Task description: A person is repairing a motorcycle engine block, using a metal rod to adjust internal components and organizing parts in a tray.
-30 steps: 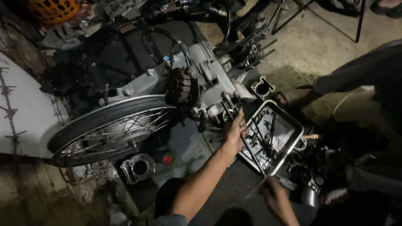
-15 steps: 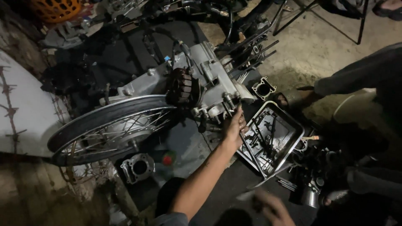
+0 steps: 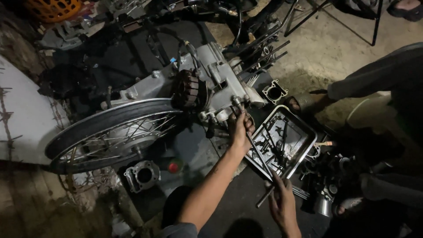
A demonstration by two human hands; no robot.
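Observation:
A grey motorcycle engine lies on the floor, joined to a spoked wheel. My left hand is closed around the upper end of a long thin wrench where it meets the engine's lower edge. My right hand grips the lower end of the same wrench, near its short crossbar. The shaft runs diagonally between my hands, across the corner of a metal tray.
The tray holds several bolts and small tools. A loose cylinder lies beyond it, another lies under the wheel, beside a red cap. Another person's dark-clothed limb reaches in from the right. Metal parts clutter the lower right.
My right hand dipped out of clear view, then came back up and now holds the wrench's lower end. My left hand has stayed at the engine.

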